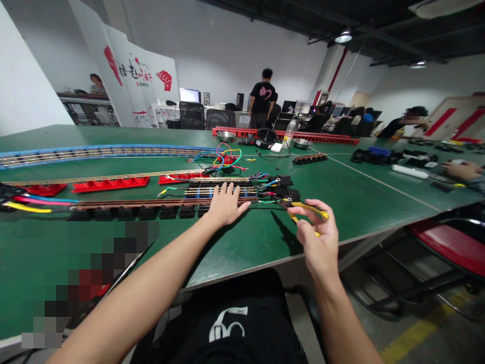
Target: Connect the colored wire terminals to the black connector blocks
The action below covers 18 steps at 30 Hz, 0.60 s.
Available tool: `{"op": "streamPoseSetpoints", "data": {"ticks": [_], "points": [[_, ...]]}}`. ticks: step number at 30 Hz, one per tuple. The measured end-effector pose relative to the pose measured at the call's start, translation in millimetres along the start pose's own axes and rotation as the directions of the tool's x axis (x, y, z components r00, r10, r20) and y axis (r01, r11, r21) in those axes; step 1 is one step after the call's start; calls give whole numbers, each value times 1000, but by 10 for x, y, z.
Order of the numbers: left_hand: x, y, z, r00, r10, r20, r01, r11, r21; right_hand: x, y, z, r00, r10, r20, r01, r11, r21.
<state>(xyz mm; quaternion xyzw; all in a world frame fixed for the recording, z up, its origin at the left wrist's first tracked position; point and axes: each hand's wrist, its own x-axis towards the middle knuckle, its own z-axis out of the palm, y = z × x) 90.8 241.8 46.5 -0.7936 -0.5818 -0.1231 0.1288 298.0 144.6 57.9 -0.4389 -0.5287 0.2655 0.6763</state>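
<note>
On the worktop: green worktop (pixel 341 197), long and wide, carries everything.
Track strip: dark rail strip (pixel 151 203) with brass-coloured rails, flat near the worktop's front edge; looks stiff and light, best held from above.
Left hand: left hand (pixel 226 205), fingers spread wide, pressing on the strip's right end.
Right hand: right hand (pixel 317 237), grip closed around yellow-handled pliers (pixel 303 208), just right of the strip.
Wires: coloured wires (pixel 265 184), soft, behind the pliers' nose.
</note>
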Motion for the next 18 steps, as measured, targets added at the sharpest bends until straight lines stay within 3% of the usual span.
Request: {"op": "streamPoseSetpoints", "data": {"ticks": [5,9,11,14,18], "points": [[-167,185,-290,999,11,-46,-11,1000,7,37,74,2,1000,-1,-20,1,1000,0],[-621,386,-594,999,-23,-38,21,999,-49,54,71,-20,999,14,-30,-15,1000,-15],[-917,358,-707,996,-68,-61,63,995,-78,39,49,-22,999,2,-32,-3,999,-32],[-1335,49,-855,963,-214,-165,201,975,-92,-6,-2,-6,998,-42,-44,40,998,-39],[-1750,-696,-1003,864,-429,-264,431,901,-55,-66,-12,43,990,-127,-67,125,992,-29]]}}
